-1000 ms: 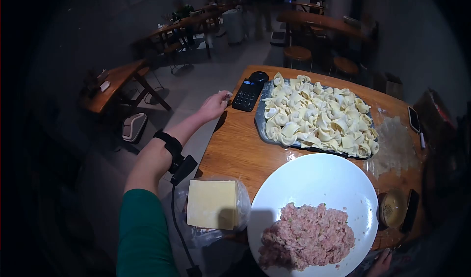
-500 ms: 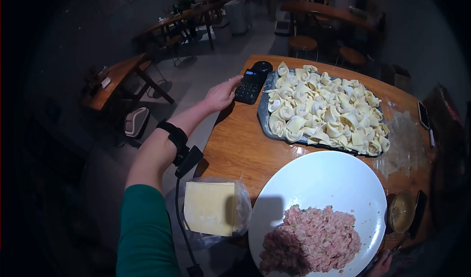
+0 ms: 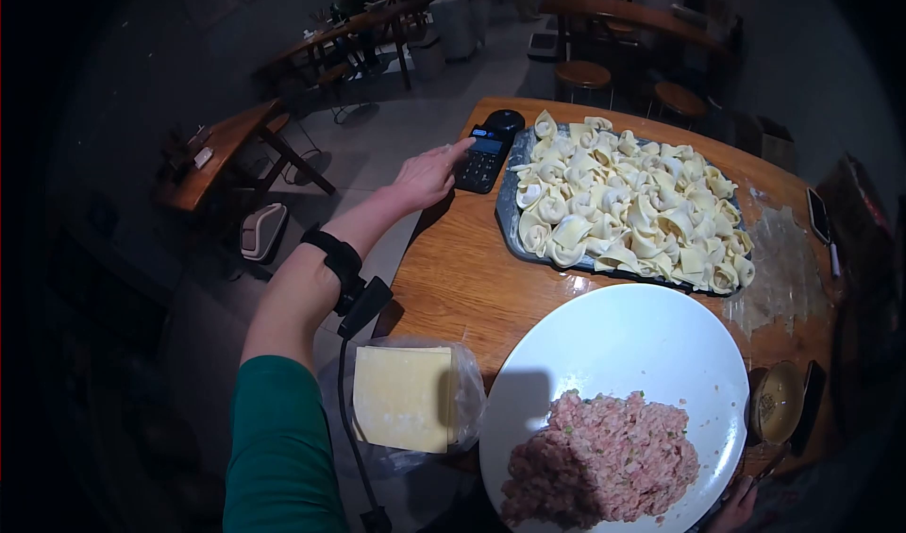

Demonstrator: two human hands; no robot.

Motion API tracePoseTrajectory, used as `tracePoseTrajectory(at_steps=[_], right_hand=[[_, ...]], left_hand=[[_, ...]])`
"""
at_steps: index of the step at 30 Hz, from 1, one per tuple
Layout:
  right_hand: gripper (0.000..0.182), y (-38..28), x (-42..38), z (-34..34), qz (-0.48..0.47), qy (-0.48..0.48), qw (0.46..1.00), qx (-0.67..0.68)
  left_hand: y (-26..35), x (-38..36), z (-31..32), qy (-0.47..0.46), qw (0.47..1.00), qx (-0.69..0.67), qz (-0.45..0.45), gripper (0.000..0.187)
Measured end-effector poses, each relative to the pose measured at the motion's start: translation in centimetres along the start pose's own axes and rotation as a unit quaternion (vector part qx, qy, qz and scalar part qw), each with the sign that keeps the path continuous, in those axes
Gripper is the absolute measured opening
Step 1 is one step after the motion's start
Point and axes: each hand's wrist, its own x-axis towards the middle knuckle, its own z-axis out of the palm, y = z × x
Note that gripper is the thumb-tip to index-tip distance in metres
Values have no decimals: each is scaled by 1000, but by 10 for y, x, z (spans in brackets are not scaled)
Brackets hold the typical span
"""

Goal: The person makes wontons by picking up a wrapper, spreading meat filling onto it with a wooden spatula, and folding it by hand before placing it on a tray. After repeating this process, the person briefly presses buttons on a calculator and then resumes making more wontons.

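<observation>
My left hand (image 3: pixel 429 178) reaches to the black keypad device (image 3: pixel 484 161) with a small lit screen. Its index finger is stretched out at the screen's edge, and the hand holds nothing. At the bottom right edge, my right hand (image 3: pixel 737 508) shows only partly beside the large white bowl (image 3: pixel 613 330); its fingers look curled, with a thin dark stick-like thing by them. A mound of pink minced meat filling (image 3: pixel 618 453) lies in the bowl. Folded wontons (image 3: pixel 623 203) cover the dark tray (image 3: pixel 511 219). Square wrappers (image 3: pixel 401 398) are stacked on a plastic bag (image 3: pixel 469 391).
On the right side of the wooden table (image 3: pixel 439 283) are a small brownish bowl (image 3: pixel 778 403), a crumpled clear plastic sheet (image 3: pixel 779 269) and a phone (image 3: pixel 818 214). A cable (image 3: pixel 349 439) hangs from the black device strapped to my left forearm. Other tables and stools (image 3: pixel 582 75) stand beyond.
My left index finger has extended farther onto the keypad device, and its screen now looks lit. The table and its things sit slightly higher in view. My right hand has hardly moved.
</observation>
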Motion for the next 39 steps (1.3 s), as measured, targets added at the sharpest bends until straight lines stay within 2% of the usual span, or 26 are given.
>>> tracePoseTrajectory(at_steps=[10,16,19,22,31,33,34,37,39], right_hand=[[30,3,2,0,-8,9,1000,-21],[31,4,2,-1,2,3,999,-33],[31,1,2,-1,3,3,999,-39],[32,-1,2,-1,0,6,999,-43],[32,0,2,-1,2,1,999,-32],[32,-3,2,-1,13,-5,1000,-26],[32,-5,2,-2,14,-4,1000,-27],[32,-8,2,-3,19,-6,998,-66],[31,-7,3,-2,10,-4,997,-76]], left_hand=[[5,2,0,-5,999,-34,-38,60],[12,3,-2,-8,999,-32,-23,59],[18,6,-2,-7,998,-53,12,59],[23,9,-1,-14,998,-47,27,65],[31,15,-2,-26,997,37,58,68],[32,15,3,54,993,23,99,62],[33,16,4,55,993,23,101,62],[37,15,5,32,997,1,75,64],[36,17,3,14,998,-57,20,63]])
